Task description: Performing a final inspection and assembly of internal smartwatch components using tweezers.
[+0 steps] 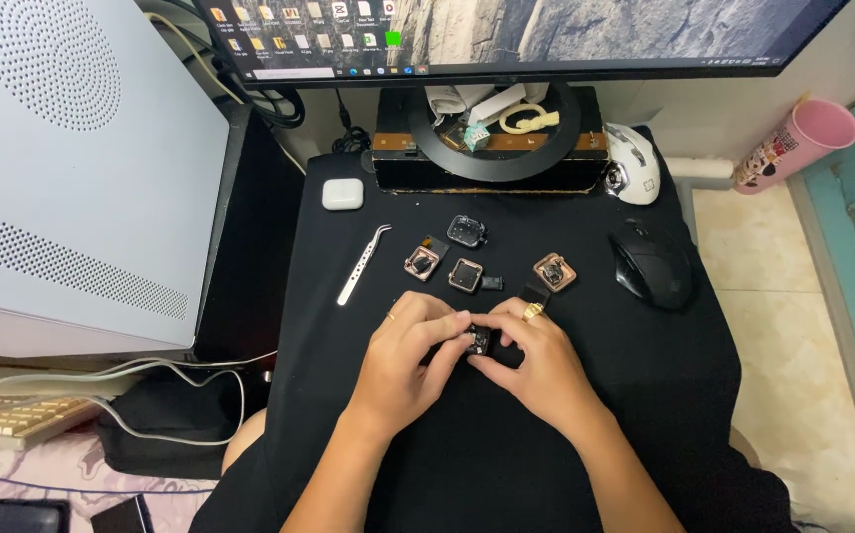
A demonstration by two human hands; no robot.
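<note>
Small dark square component point(477, 340), apparently an electronic part, is held over the black cloth-covered table point(645, 395), pinched between both hands at the middle of the view. Left hand point(410, 357) is closed on it from the left, fingertips curled in over its top edge; right hand point(531, 357), a ring worn on one finger, is closed on it from the right, thumb and forefinger pressed against its side. Both hands are equally near, the part lying directly between the two sets of fingertips; its long axis cannot be told, most of it being covered. Ahead of the hands, apart from them, are laid out: metal tweezers point(362, 264), a copper-rimmed square part point(422, 263), a dark square part point(465, 275), a clear-rimmed square part point(466, 231) and another copper-rimmed part point(554, 272). Black mouse point(652, 265) is placed to the right, white mouse point(632, 163) behind it, white earbud case point(342, 193) to the left, monitor point(506, 35) at the rear.
</note>
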